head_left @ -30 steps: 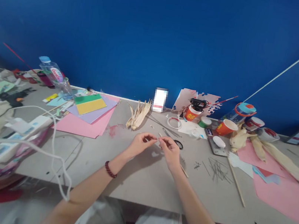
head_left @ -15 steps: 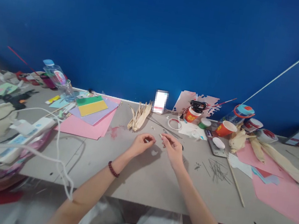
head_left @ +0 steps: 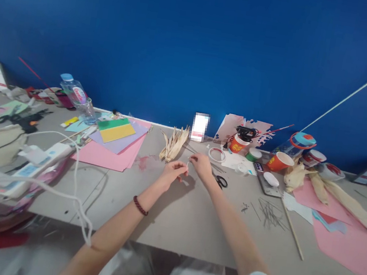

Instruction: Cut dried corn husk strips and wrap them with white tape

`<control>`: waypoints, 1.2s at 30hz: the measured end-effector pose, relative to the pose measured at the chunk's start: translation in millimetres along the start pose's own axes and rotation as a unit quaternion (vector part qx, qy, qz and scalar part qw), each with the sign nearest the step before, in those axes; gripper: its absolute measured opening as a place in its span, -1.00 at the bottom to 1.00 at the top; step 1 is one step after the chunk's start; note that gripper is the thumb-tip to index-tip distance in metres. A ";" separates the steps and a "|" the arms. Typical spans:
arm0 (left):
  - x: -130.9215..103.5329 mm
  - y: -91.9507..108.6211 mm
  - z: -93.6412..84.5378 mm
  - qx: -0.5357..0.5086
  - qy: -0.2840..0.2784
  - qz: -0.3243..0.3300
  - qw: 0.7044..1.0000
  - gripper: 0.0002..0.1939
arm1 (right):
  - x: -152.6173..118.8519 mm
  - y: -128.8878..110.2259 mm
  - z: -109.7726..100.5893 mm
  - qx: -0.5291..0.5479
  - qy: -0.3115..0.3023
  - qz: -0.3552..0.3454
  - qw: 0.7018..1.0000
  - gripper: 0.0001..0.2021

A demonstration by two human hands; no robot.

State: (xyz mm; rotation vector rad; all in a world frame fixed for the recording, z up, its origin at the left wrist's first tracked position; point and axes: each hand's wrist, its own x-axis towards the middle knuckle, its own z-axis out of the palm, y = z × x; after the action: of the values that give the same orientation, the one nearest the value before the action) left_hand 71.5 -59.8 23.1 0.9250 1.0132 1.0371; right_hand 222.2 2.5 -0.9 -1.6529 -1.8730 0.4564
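**Both hands pinched together over the table's middle**

Your left hand (head_left: 174, 173) and right hand (head_left: 201, 165) meet fingertip to fingertip, each curled nearly closed on a small pale scrap (head_left: 187, 164) held just above the grey table (head_left: 175, 214). What the scrap is cannot be told. Two orange cups (head_left: 237, 144) (head_left: 278, 161) stand by the blue wall; the nearer one's mouth shows pale and its contents are unclear. One bundle of dried husks (head_left: 174, 143) lies just beyond your fingers, one pair of scissors (head_left: 221, 181) beside your right wrist. Bare tabletop runs from your forearms to the near edge.

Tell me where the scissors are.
Head view: the black-handled scissors lie on the table, just right of the right hand, below the tape roll.
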 end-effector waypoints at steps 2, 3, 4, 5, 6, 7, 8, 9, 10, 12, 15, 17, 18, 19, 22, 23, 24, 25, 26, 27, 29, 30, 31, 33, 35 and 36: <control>0.9 0.2 -1.1 -0.019 0.000 -0.008 1.000 -0.71 | -1.0 -1.2 2.9 -0.002 0.005 0.005 1.000 -0.88; 1.5 0.1 -1.6 -0.026 -0.002 -0.012 1.000 -0.71 | -2.1 -1.8 3.7 -0.002 0.008 0.009 1.000 -0.88; 2.0 0.0 -2.1 -0.031 -0.004 -0.015 0.999 -0.70 | -3.5 -2.2 4.2 0.000 0.012 0.013 1.000 -0.88; 2.5 -0.2 -2.5 -0.032 -0.005 -0.016 0.999 -0.70 | -5.1 -2.4 4.4 0.003 0.015 0.018 1.000 -0.89; 2.7 -0.3 -2.8 -0.031 -0.005 -0.015 0.999 -0.69 | -6.9 -2.3 4.4 0.008 0.017 0.022 1.000 -0.90; 2.8 -0.4 -2.9 -0.029 -0.005 -0.013 0.999 -0.69 | -9.0 -2.0 4.1 0.015 0.018 0.026 0.999 -0.91; 2.8 -0.4 -2.9 -0.025 -0.004 -0.010 1.000 -0.70 | -11.3 -1.5 3.5 0.025 0.018 0.029 0.999 -0.91; 2.6 -0.3 -2.7 -0.023 -0.001 -0.006 1.000 -0.70 | -13.7 -0.8 2.6 0.035 0.017 0.033 0.999 -0.90; 2.4 -0.1 -2.5 -0.020 0.002 -0.003 1.000 -0.70 | -16.3 -0.1 1.5 0.045 0.015 0.036 0.998 -0.89; 2.2 0.3 -2.2 -0.017 0.008 0.000 1.000 -0.70 | -21.0 1.3 -1.2 0.068 0.018 0.037 0.997 -0.86; 3.3 0.4 -2.8 -0.009 0.022 0.006 1.000 -0.71 | -24.5 1.7 -5.3 0.095 0.041 0.021 0.994 -0.86; 4.8 -0.1 -4.2 -0.002 0.032 0.016 0.999 -0.72 | -24.0 0.2 -7.0 0.126 0.049 0.016 0.991 -0.87; 5.5 -0.3 -4.9 0.001 0.035 0.020 0.999 -0.73 | -23.4 -1.2 -7.6 0.154 0.045 0.023 0.987 -0.87; 6.1 -0.4 -5.6 0.003 0.037 0.024 0.999 -0.73 | -23.1 -3.0 -8.1 0.194 0.034 0.039 0.980 -0.86; 5.9 0.8 -6.3 0.007 0.040 0.031 0.999 -0.74 | -26.5 -10.4 -10.7 0.354 -0.019 0.109 0.929 -0.76; 5.0 1.7 -5.9 0.009 0.040 0.032 0.999 -0.74 | -29.6 -13.3 -12.5 0.406 -0.038 0.132 0.903 -0.72; 3.8 2.8 -5.2 0.011 0.040 0.033 0.999 -0.75 | -33.6 -16.2 -14.7 0.451 -0.055 0.151 0.878 -0.69; 2.4 4.1 -4.4 0.013 0.039 0.034 0.999 -0.76 | -38.5 -19.1 -17.4 0.488 -0.069 0.167 0.854 -0.68; 0.8 5.3 -3.4 0.012 0.037 0.035 0.999 -0.77 | -44.0 -21.9 -20.4 0.516 -0.080 0.182 0.833 -0.68; -0.7 6.4 -2.5 0.011 0.035 0.037 0.999 -0.77 | -49.9 -24.4 -23.4 0.537 -0.084 0.200 0.815 -0.69; -3.3 8.0 -0.8 0.010 0.028 0.039 0.999 -0.78 | -61.3 -28.7 -29.0 0.563 -0.083 0.228 0.790 -0.71; -4.2 8.3 -0.2 0.010 0.024 0.039 0.999 -0.78 | -66.4 -30.2 -31.1 0.572 -0.081 0.236 0.781 -0.72; -4.8 8.3 0.3 0.011 0.020 0.040 0.999 -0.78 | -70.9 -31.3 -32.6 0.580 -0.080 0.240 0.775 -0.73; -5.5 7.7 0.7 0.014 0.013 0.039 0.999 -0.78 | -77.2 -32.0 -33.4 0.589 -0.081 0.231 0.770 -0.75; -5.9 7.1 1.0 0.020 0.012 0.034 0.999 -0.77 | -80.4 -31.5 -32.1 0.586 -0.080 0.209 0.778 -0.76; -6.1 7.0 1.1 0.025 0.011 0.030 0.999 -0.77 | -81.0 -31.2 -31.1 0.581 -0.077 0.196 0.786 -0.77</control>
State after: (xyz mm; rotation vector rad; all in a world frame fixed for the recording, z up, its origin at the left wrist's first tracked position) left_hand 69.7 -64.1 31.2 0.9919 1.0380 1.0784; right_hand 221.8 -86.0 25.4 -1.0633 -0.8562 1.5688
